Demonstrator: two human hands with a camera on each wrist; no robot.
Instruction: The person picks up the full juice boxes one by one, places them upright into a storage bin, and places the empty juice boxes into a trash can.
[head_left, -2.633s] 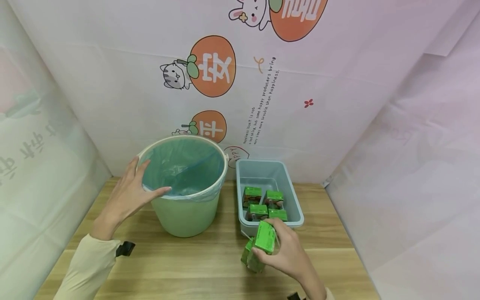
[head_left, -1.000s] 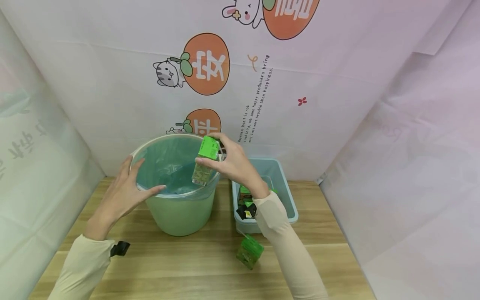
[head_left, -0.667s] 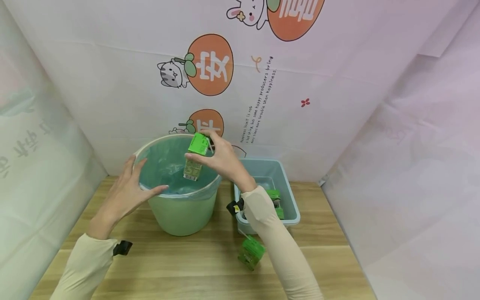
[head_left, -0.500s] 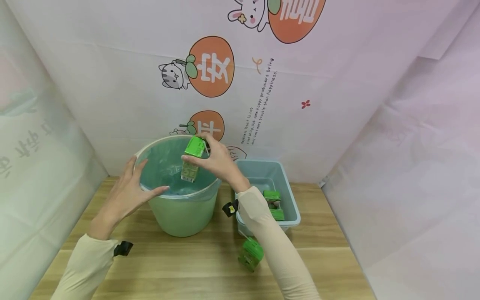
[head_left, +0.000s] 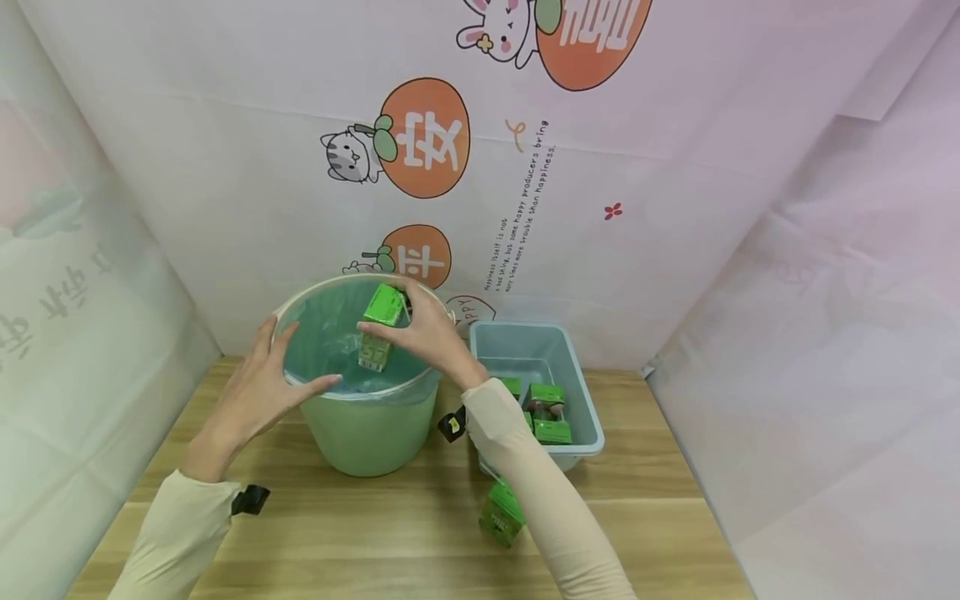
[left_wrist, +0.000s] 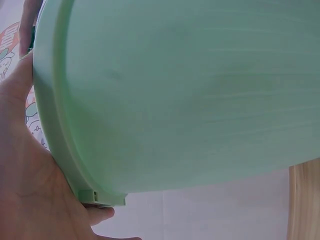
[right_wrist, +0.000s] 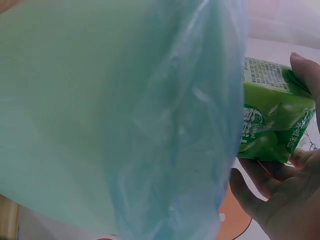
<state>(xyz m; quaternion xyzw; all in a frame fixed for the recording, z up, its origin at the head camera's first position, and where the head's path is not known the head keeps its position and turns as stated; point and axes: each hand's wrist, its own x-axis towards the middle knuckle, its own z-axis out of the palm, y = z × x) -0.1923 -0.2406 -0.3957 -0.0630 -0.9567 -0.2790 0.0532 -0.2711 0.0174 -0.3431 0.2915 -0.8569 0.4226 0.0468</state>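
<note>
My right hand (head_left: 429,333) holds a green juice box (head_left: 382,310) between thumb and fingers, tilted, just inside the mouth of a pale green bucket (head_left: 375,437). The right wrist view shows the fingers at the carton's sides, with printed labels and a bluish bin liner (right_wrist: 175,120) folded over the rim beside it. At the bucket's left side, my left hand (head_left: 255,392) grips the rim, thumb reaching across the front edge. In the left wrist view its palm and fingers lie along the rim (left_wrist: 57,100). A second juice box (head_left: 501,517) stands on the table under my right forearm.
A light blue plastic basin (head_left: 588,400) right of the bucket holds several green juice boxes (head_left: 546,398), partly hidden by my right sleeve. The wooden table (head_left: 352,542) is enclosed by a printed cloth (head_left: 570,275) behind and pale cloth at both sides.
My right hand has carried the juice box from the table in front of the basin up and left over the bucket, then slightly farther in. My left hand has stayed at the rim.
</note>
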